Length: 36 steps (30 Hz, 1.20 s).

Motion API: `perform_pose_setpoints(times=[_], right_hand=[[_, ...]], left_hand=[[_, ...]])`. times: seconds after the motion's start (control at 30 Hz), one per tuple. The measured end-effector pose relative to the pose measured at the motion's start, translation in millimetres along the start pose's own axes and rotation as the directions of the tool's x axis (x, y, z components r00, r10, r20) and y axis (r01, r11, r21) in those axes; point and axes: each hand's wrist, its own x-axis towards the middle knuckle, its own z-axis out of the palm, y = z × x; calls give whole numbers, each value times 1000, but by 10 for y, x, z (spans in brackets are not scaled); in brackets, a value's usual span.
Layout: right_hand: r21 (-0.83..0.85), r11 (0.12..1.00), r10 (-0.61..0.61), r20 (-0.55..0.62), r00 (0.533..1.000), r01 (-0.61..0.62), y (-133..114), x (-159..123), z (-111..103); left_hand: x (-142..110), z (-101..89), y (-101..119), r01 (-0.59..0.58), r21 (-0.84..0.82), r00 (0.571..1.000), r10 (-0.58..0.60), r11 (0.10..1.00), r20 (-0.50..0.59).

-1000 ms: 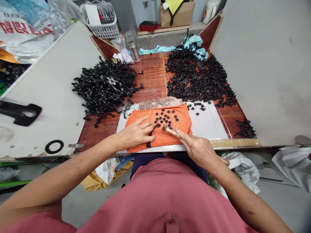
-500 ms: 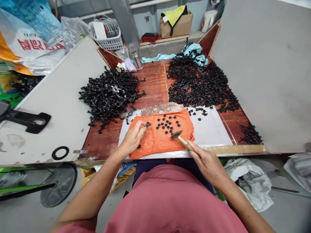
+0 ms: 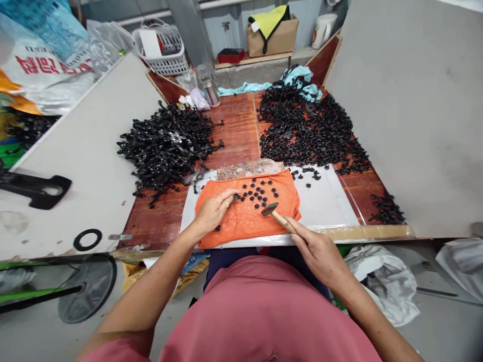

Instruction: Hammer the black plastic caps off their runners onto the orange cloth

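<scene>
Works at a reddish-brown wooden counter (image 3: 239,123), over an orange rectangular cloth (image 3: 241,223) at six o'clock. Grips a wooden-handled metal hammer (image 3: 280,218) at the cloth's three o'clock with clamped right fingers (image 3: 300,230); pinches a small black piece (image 3: 236,197) (mostly hidden) at ten with left fingers (image 3: 226,195), near round black discs (image 3: 259,197).

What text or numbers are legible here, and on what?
Nothing I can quote reliably.
White plastic bag: large red characters and smaller dark print, too distorted to read.
Blue plastic bag: dark print, too blurred.
White mug: coloured mark, too small to tell if it's text.
Hammer: no readable marking.
</scene>
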Motion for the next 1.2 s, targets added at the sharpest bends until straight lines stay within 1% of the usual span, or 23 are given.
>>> perform_pose_setpoints(times=[0.1,0.13,0.23,0.33,0.53,0.67,0.83,0.93,1.07,1.13,1.2], right_hand=[[6,1000,-13,-13,1000,13,-6,31,14],[9,1000,-16,-14,1000,16,-11,39,19],[13,1000,-14,-3,1000,14,-33,49,31],[16,1000,13,20,1000,-13,-47,42,33],[6,999,36,22,999,-36,3,11,46],[4,997,77,31,997,-77,35,2,63],[-31,998,52,29,998,-51,16,32,40],[-104,994,38,14,999,-36,-7,111,6],[-228,973,13,-21,1000,-18,-78,320,-45],[-269,963,1,3,1000,0,-138,436,-65],[-273,962,-20,14,1000,23,-203,529,-70]], left_hand=[[19,4,-5,16,-4,1000,-15,1000,15],[35,11,-8,26,12,1000,-26,1000,0],[109,56,-21,39,105,998,-34,994,-55],[187,114,-29,73,227,994,-52,971,-99],[245,177,44,115,354,993,-94,928,-75],[265,199,96,157,454,988,-140,877,-70],[278,220,111,190,531,981,-180,826,-70],[277,224,133,186,558,981,-179,809,-69],[272,220,180,196,612,979,-186,767,-80],[269,217,197,187,628,981,-177,756,-80],[267,214,203,177,632,983,-170,755,-72]])
